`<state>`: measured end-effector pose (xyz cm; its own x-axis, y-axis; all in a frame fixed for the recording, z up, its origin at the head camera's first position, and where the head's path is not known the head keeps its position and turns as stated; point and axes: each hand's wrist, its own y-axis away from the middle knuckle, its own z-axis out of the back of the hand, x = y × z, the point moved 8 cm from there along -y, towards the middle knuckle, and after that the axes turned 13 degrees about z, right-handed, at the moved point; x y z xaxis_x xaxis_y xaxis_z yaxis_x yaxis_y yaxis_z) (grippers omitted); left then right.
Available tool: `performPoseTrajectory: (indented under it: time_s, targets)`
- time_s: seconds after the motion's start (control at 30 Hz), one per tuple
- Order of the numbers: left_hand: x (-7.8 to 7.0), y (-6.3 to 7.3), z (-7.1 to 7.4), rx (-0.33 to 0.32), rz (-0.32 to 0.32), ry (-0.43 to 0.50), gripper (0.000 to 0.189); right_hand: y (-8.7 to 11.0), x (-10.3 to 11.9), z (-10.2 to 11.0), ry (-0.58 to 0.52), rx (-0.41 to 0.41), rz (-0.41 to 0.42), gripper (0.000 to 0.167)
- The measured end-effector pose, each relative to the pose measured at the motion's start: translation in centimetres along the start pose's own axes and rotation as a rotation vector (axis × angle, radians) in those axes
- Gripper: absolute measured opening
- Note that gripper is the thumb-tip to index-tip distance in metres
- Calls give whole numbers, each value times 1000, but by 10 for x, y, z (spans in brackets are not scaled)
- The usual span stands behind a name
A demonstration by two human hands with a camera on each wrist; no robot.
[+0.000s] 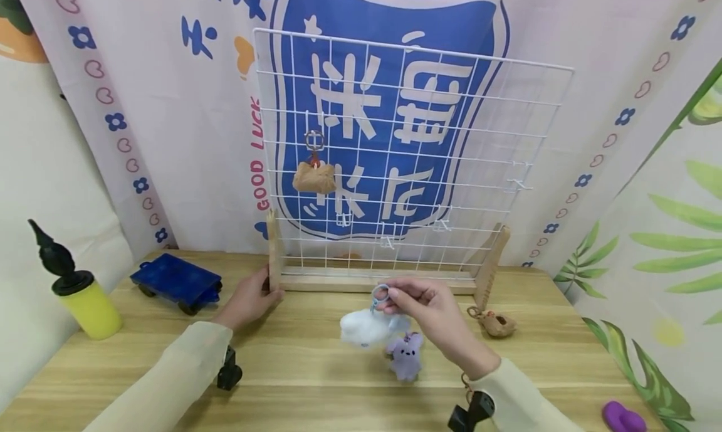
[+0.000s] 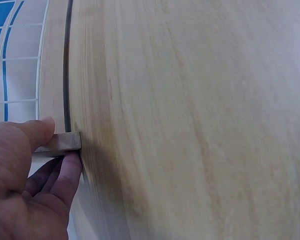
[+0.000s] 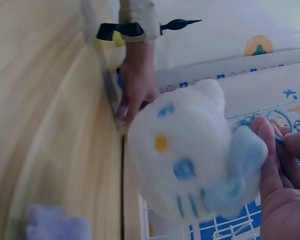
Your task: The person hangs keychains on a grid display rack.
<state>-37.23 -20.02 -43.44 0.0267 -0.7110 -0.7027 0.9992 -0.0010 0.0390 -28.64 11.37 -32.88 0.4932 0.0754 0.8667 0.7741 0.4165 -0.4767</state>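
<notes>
A white plush cat-head keychain [image 1: 361, 328] with a light-blue bow hangs from a light-blue ring [image 1: 380, 292]. Thumb and fingers of my right hand [image 1: 431, 310] pinch that ring above the table. The right wrist view shows the plush head [image 3: 160, 160] large, face toward the camera. My left hand [image 1: 251, 300] grips the left wooden foot [image 1: 275, 256] of a white wire grid rack [image 1: 383, 150]; in the left wrist view its thumb and fingers lie on either side of the wood end [image 2: 65, 142]. A brown plush keychain [image 1: 314, 177] hangs at the grid's upper left.
Below the held plush lies a purple plush keychain [image 1: 406, 358]. A brown plush keychain [image 1: 496, 324] lies by the rack's right foot. Hooks [image 1: 387, 241] sit on the grid. At left are a blue cart [image 1: 177, 281] and a yellow pump bottle [image 1: 90, 310]; a purple object [image 1: 623, 417] lies front right.
</notes>
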Motion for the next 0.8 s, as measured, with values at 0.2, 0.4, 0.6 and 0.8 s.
performPoseTrajectory:
  time_s: [0.2,0.4,0.6,0.8]
  targets:
    - [2,0,1,-8,12,-5,65,-30,2,-5,36,-87,-14,26]
    - [1,-1,-1,-12,0,-8,63,-58,-8,-9,4,-177,-33,23]
    - [1,-2,-1,-17,-5,-6,64,-83,-15,-14,-4,-232,-12,24]
    - [2,-3,-1,-18,0,-10,65,-99,-23,-16,-29,-288,-31,22]
